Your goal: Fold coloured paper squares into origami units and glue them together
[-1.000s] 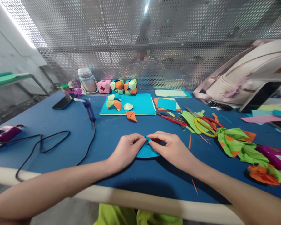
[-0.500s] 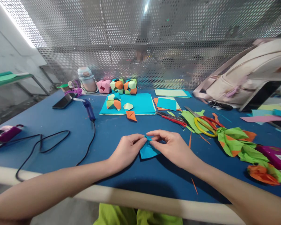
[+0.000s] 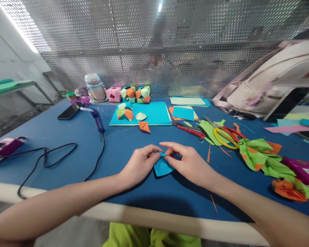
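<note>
A small piece of folded blue paper [image 3: 163, 167] is held just above the blue table, near its front. My left hand [image 3: 141, 164] pinches its upper left edge between thumb and fingers. On the other side, my right hand [image 3: 189, 163] grips the top right part, its index finger stretched over the paper. Beyond my hands lie an orange folded piece [image 3: 144, 127] and a pale green folded piece [image 3: 140, 116]. A partly joined green, orange and blue paper shape [image 3: 125, 113] rests on large blue sheets [image 3: 154, 111].
Behind stand a bottle [image 3: 95, 88] and paper balls [image 3: 128, 94]. A glue gun [image 3: 97, 120] with a black cord lies left. To the right are yellow-and-red scissors [image 3: 221, 137], red-handled scissors [image 3: 190, 130], crumpled green paper [image 3: 262, 156] and a backpack [image 3: 275, 80].
The blue paper has turned and tilted slightly between my fingers. My right index finger has lifted a little and reaches further over the left fingertips.
</note>
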`<state>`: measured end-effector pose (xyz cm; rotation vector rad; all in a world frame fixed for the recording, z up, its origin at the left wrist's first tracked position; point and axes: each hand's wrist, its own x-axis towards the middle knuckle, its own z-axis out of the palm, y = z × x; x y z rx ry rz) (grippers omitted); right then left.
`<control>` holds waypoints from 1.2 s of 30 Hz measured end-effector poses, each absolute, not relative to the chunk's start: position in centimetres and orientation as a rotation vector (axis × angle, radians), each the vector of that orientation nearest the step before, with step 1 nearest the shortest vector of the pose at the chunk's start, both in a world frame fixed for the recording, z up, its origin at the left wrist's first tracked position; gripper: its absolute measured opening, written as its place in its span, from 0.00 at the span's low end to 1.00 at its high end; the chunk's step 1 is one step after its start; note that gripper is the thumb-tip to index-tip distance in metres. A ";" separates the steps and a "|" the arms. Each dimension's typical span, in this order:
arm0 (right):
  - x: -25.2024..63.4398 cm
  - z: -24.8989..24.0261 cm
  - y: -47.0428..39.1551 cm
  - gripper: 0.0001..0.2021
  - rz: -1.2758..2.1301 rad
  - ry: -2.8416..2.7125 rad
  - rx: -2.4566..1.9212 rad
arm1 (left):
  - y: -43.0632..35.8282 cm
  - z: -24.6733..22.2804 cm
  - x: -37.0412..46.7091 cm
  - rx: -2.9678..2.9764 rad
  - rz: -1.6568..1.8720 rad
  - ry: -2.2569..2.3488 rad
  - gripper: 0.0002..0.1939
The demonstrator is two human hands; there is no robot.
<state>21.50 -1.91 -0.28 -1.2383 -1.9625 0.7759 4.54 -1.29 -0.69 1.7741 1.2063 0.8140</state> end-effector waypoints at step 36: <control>21.7 -0.5 -1.8 0.08 0.639 -1.894 -1.159 | -1.3 -0.1 4.2 1.672 0.773 1.091 0.12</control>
